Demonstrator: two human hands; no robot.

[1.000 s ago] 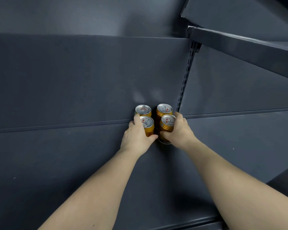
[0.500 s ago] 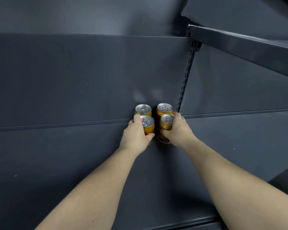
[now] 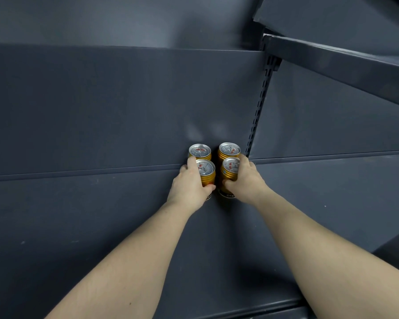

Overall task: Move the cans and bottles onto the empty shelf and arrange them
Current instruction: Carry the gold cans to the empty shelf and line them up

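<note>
We have a single view, from a wide-angle camera worn on the person's head. It faces forward and down along the left forearm (image 3: 136,261) and right forearm (image 3: 320,249) onto the dark grey shelf (image 3: 78,226), at arm's reach. The gold cans (image 3: 207,169) sit mid-frame, with the slotted upright (image 3: 259,107) behind them.

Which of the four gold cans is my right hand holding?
The front-right can; your right hand curls round it. Your left hand grips the front-left can.
</note>
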